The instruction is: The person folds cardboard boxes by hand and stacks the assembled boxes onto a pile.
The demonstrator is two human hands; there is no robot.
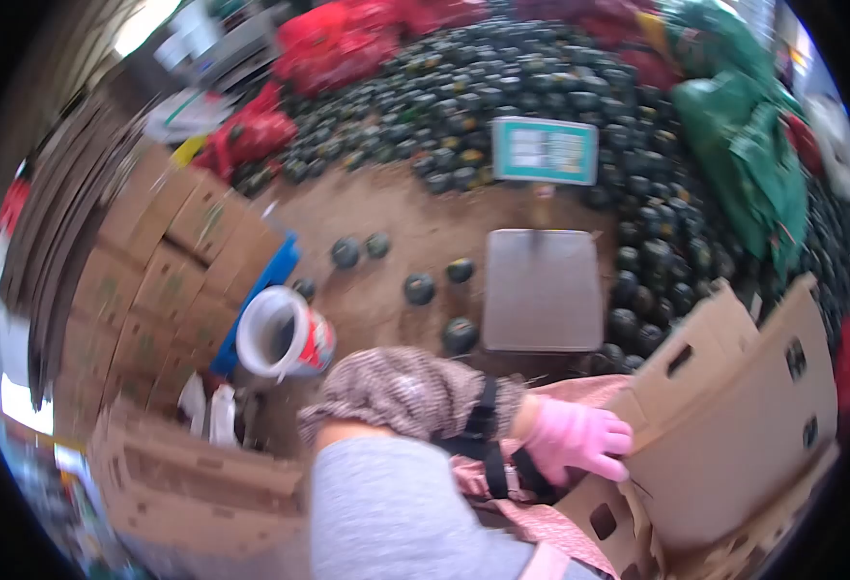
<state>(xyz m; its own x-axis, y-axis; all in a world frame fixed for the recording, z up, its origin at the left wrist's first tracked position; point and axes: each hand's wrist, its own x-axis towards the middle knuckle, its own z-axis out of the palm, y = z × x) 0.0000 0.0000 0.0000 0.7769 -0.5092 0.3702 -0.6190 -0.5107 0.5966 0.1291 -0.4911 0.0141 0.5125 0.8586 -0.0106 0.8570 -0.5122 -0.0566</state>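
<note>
My left hand [579,437] wears a pink glove and reaches across from the left, past a pink apron [560,532]. Its fingers are curled at the edge of an open cardboard box [734,454] with punched handle holes, at the lower right. A knitted sleeve cover [405,387] and black straps are on this forearm. My right hand is not visible. Beyond the box is a platform scale [544,295] with its teal-framed display [545,151] raised on a post; nothing rests on its pan.
A huge heap of dark green squashes [463,87] covers the back and right, with several loose on the floor. Red sacks [338,43] and a green sack [744,155] border it. Stacked cartons [164,280], a white bucket [270,329] and flattened cardboard [86,213] stand left.
</note>
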